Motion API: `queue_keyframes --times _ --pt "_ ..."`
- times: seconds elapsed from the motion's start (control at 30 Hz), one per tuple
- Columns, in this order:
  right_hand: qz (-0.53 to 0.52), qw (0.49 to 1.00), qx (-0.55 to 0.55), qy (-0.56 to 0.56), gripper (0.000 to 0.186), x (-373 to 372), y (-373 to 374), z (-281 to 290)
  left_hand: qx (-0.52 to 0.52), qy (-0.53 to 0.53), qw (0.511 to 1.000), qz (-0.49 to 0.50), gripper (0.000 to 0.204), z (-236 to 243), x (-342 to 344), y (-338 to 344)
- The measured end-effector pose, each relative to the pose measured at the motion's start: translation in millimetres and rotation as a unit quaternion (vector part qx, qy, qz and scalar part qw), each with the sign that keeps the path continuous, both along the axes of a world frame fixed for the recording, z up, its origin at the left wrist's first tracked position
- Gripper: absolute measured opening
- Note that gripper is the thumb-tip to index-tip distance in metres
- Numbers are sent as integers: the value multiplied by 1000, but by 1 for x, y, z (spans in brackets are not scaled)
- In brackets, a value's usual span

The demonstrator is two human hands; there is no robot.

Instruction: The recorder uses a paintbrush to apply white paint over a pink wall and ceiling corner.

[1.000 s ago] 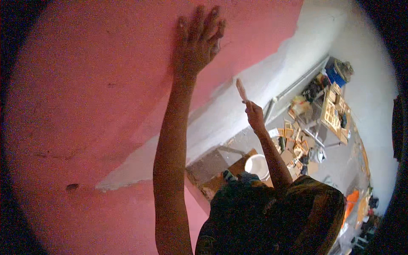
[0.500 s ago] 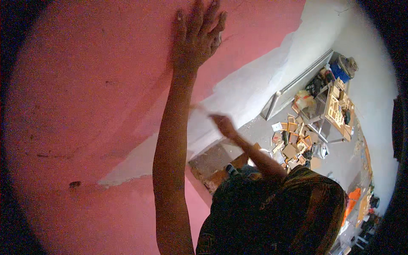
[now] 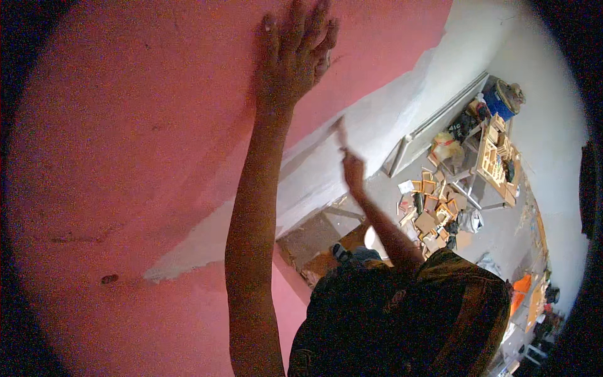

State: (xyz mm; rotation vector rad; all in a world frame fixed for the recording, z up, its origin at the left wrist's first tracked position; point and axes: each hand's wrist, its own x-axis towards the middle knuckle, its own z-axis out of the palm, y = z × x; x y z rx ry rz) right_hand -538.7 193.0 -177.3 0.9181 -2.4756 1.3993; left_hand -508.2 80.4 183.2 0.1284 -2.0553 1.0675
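My left hand rests against the pink wall with its fingers spread; the fingertips reach the top edge of the picture. Lower and to the right, my right hand is closed around a slim paintbrush, blurred by motion. Its head points up at the white-coated band of the wall, near the border with the pink. Whether the bristles touch the surface I cannot tell.
Below stands a brown ledge-like surface with a white round container beside it. Wooden frames and boards lie heaped on the floor. Farther off are a wooden table, a blue drum and a leaning panel.
My right hand has moved up and to the right, and the paintbrush has swung from pointing left to pointing up. The left hand stays in place on the wall.
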Motion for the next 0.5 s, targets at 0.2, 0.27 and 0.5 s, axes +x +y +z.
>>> queue_keyframes --times 0.2,0.27,0.5 --pt "343 901 39 -263 29 174 -12 101 44 -2 998 -36 55 -12 12 -17" --pt "317 919 -10 -233 27 161 -12 101 47 -3 998 -51 55 -8 10 -15" --pt "83 881 -149 -441 34 -7 15 82 49 15 996 -78 52 -12 4 -23"
